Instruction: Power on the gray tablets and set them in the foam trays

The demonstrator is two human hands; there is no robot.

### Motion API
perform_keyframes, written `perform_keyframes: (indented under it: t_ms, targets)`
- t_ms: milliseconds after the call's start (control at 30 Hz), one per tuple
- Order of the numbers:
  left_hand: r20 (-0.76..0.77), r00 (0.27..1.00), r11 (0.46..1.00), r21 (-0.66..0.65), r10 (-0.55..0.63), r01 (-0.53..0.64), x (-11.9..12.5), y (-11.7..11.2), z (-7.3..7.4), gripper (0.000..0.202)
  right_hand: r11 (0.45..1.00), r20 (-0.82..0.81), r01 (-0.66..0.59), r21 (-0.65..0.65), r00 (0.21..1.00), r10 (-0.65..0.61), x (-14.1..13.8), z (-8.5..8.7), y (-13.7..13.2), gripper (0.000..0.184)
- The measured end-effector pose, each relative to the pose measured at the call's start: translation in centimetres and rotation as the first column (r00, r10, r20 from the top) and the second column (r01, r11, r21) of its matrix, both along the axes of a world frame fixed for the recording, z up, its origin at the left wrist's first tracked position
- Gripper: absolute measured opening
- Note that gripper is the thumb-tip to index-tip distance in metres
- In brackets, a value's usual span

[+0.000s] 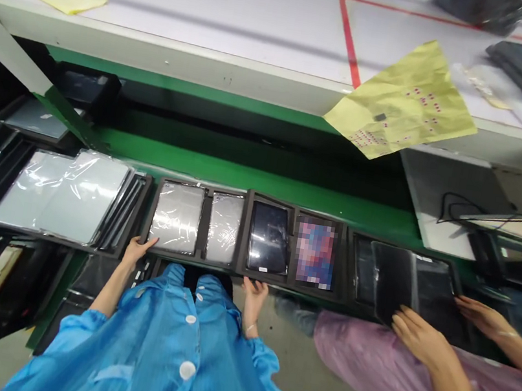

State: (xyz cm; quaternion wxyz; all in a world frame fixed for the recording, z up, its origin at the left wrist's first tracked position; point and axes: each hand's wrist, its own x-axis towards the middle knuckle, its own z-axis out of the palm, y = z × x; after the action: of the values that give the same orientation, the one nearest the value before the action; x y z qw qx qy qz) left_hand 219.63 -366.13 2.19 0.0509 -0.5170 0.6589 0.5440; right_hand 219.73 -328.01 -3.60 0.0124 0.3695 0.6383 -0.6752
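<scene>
A dark foam tray (199,262) in front of me carries two silver-backed tablets in clear film, a left tablet (176,217) and a right tablet (224,226). My left hand (137,252) grips this tray at its front left corner, thumb on top. My right hand (254,298) is at the front edge of the neighbouring dark tray (288,279), fingers loosely bent and apart, holding nothing I can see. That tray bears a black-screened tablet (268,239) and a tablet with a lit, blurred screen (315,252).
A stack of film-wrapped tablets (59,195) lies to the left. On the right, a co-worker's hands (421,337) handle a dark tablet (390,280) over another tray. Above is a white shelf (196,3) with a yellow sheet (404,106) hanging over its edge.
</scene>
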Motion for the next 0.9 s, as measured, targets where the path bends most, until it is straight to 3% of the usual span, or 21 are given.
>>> perform_keyframes:
  t_ms: [133,333,567,900]
  targets:
    - [0.029,0.996,0.977,0.195,0.082,-0.086,0.3,0.3,0.9,0.03,0.987,-0.068,0.108,-0.119,0.991,-0.117,-1.0,0.4,-1.3,0.034]
    - [-0.101,0.975,0.934,0.32,0.199,-0.157,1.8,2.0,2.4,0.022,0.955,-0.084,0.117,-0.273,0.986,-0.145,-0.7,1.6,-1.0,0.031]
    - [-0.162,0.947,0.928,0.301,0.276,-0.219,2.5,0.2,3.7,0.017,0.926,0.015,0.162,-0.341,0.986,-0.167,-1.4,1.7,0.7,0.031]
    - [-0.159,0.956,0.952,0.221,0.247,-0.21,2.6,-2.0,4.3,0.008,0.881,0.106,0.315,-0.352,0.949,-0.297,-1.6,2.8,1.3,0.029]
